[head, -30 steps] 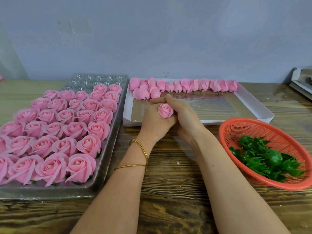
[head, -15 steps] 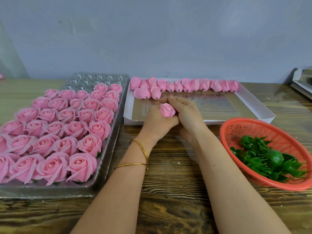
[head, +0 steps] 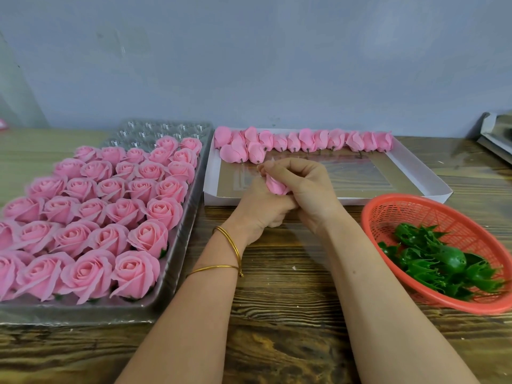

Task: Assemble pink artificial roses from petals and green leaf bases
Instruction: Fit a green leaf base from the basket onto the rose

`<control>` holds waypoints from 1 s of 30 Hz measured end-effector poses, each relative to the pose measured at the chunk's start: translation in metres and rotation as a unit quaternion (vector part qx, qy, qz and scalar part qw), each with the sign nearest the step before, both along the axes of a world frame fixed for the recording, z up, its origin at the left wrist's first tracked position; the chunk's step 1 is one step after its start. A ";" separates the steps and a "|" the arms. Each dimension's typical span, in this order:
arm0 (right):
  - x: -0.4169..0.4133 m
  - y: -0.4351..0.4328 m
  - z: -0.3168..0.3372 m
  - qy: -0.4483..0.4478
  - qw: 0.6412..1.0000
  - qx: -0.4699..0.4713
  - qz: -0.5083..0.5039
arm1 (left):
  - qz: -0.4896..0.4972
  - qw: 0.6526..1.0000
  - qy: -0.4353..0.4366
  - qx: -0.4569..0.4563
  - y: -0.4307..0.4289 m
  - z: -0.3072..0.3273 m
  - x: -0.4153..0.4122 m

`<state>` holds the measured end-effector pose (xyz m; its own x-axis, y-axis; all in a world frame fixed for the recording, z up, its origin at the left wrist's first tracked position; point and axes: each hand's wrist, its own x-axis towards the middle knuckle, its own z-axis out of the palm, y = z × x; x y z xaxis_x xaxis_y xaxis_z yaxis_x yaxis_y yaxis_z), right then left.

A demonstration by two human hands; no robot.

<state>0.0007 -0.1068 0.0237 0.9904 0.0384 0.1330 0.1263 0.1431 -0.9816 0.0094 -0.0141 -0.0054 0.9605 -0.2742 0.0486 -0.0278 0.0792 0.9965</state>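
A pink rose bud [head: 274, 185] sits between both my hands at the near edge of the white cardboard tray [head: 415, 173]. My left hand [head: 259, 209] grips it from below. My right hand [head: 303, 187] curls over it, fingertips pinching the petals at its top. The bud's lower part is hidden by my fingers. A row of unfinished pink buds [head: 307, 142] lies along the far side of that tray. Green leaf bases [head: 435, 261] are piled in the red plastic basket [head: 388, 217] at the right.
A clear plastic tray [head: 177, 259] on the left holds several rows of finished pink roses [head: 91, 217]. Everything rests on a wooden table [head: 277, 328] against a grey wall. A grey box corner [head: 496, 134] shows at the far right.
The bud has turned from facing me to lying on its side. My right hand has closed over its top, where before its fingers lay straight beside it.
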 end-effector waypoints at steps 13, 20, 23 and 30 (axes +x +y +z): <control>0.001 0.001 0.000 0.001 0.999 -0.033 -0.013 | -0.020 0.999 0.016 0.019 0.002 -0.004 0.002; -0.001 0.001 0.001 0.004 0.998 -0.065 -0.010 | -0.008 0.999 0.004 0.030 0.000 -0.002 -0.001; -0.002 0.001 0.001 0.000 0.997 -0.073 -0.008 | -0.006 0.999 -0.003 0.039 0.000 0.002 -0.004; -0.001 0.000 0.000 0.001 0.997 -0.071 0.014 | 0.024 0.999 0.011 0.035 -0.001 0.006 -0.006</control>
